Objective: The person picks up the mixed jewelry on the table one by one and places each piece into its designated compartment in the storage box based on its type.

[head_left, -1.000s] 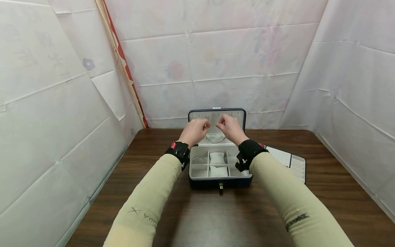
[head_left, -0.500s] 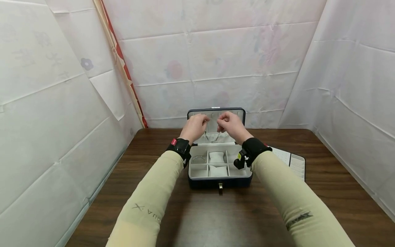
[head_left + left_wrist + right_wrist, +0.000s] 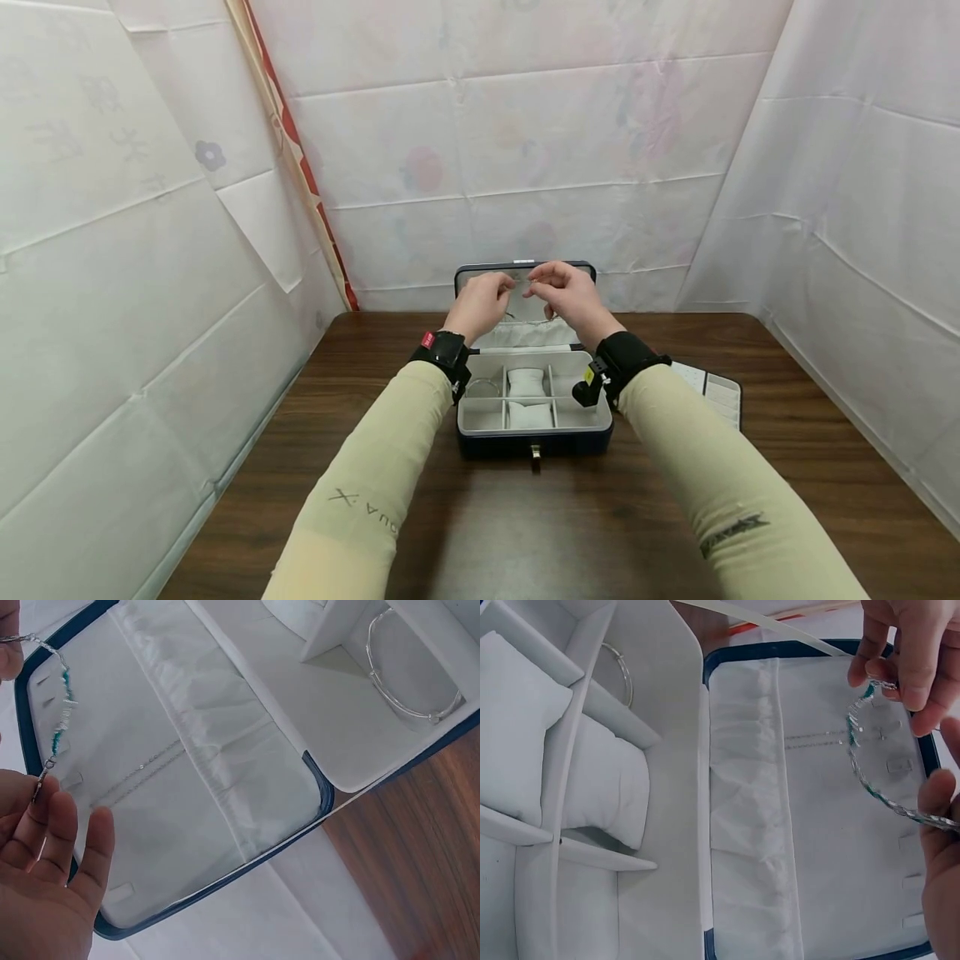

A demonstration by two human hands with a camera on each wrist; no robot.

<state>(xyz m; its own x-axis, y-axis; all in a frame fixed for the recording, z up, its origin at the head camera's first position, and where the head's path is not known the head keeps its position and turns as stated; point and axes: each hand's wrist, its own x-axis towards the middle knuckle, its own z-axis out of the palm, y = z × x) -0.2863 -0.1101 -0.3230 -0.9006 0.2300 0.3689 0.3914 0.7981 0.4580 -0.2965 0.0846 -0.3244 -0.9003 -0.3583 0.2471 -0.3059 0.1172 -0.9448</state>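
Note:
My left hand [image 3: 483, 302] and right hand [image 3: 566, 296] are raised before the upright lid of a jewellery box [image 3: 536, 443]. Between them curves a silver bracelet with teal beads [image 3: 67, 682], barely showing in the head view. The left fingers [image 3: 58, 825] pinch its clasp end in the left wrist view. At the other end, the right hand holds the strand, which runs onto its fingers [image 3: 937, 795] in the right wrist view. Behind the bracelet, a thin silver chain [image 3: 142, 766] hangs from the lid lining and drops into its gathered pocket [image 3: 746, 787].
White dividers split the box into compartments. A silver bangle [image 3: 482, 387] lies in the back left one, and white cushions [image 3: 527, 383] fill the middle ones. A white jewellery tray [image 3: 722, 398] lies right of the box on the wooden table [image 3: 360, 417], partly behind the right arm.
Both hands have shifted slightly right, the right one also upward. The strand that hung in a low loop between them has risen, and the right fingers have spread more.

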